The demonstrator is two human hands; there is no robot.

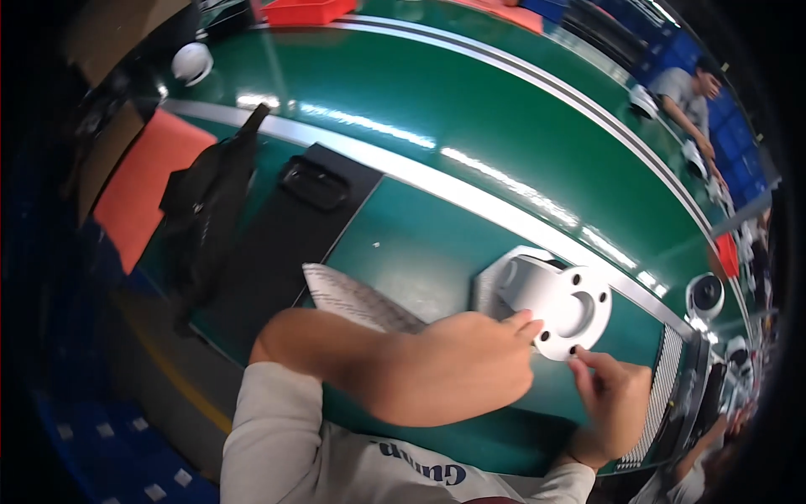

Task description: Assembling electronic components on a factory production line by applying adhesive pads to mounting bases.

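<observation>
Steadying a white round bracket [561, 304] on the green bench [420, 244], right of the black mat [277, 244], the left hand [457, 370] presses fingertips to its near rim while the right hand [617, 403] pinches something too small to identify at its edge, so fitting looks unfinished.

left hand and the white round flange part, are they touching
Touching. The head view shows the left hand with its fingertips resting on the rim of the white flange part, no gap visible between them.
</observation>
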